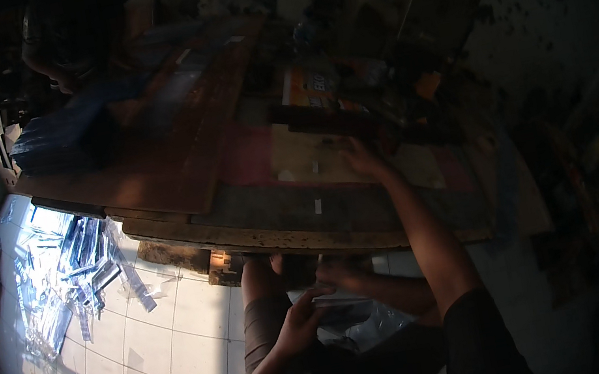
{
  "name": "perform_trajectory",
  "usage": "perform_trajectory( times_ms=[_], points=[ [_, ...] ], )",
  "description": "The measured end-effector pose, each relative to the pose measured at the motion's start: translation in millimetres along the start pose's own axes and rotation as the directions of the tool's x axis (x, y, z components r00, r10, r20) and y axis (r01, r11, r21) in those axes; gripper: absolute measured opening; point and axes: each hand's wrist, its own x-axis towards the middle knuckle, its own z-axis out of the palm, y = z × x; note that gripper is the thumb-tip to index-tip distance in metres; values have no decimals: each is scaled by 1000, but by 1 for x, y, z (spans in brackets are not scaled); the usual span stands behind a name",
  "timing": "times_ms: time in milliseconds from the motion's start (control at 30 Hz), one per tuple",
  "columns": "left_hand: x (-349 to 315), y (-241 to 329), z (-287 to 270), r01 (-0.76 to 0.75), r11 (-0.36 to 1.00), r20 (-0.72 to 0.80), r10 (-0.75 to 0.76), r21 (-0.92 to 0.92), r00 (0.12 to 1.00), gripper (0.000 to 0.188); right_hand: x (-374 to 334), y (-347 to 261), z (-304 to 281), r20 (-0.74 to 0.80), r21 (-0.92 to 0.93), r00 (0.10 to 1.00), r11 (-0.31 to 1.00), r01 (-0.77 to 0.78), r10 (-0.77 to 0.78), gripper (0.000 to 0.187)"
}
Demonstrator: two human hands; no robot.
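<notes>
My left hand (298, 329) is low over my lap, its fingers bent and closed at the edge of some clear plastic (368, 325). That plastic lies across my lap; its shape is hard to make out in the shade. My right arm stretches forward over the workbench (262, 201). At its end my right hand (365, 159) has its fingers out and apart, over a pale yellowish sheet (310, 155) on the bench top. I see nothing held in it. Beside that sheet is a reddish patch (246, 156).
A dark blue stack (59, 141) sits at the bench's far left, near another person (62, 44). Behind my right hand is a white and orange pack (307, 85) among dark clutter. Shiny plastic strips (81, 265) are heaped on the tiled floor (174, 337) at left.
</notes>
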Motion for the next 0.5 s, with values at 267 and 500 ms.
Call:
perform_trajectory(
  times_ms=[267, 500],
  points=[
    [1, -2, 3, 109, 993, 11, -109, -37, 994, 34, 1, -6, -9, -38, -38, 992, 992, 117, -118, 41],
    [3, 7, 7, 102, 995, 8, -103, 12, 995, 34, -10, -13, -19, -10, 66, 998, 996, 57, -57, 37]
  ],
)
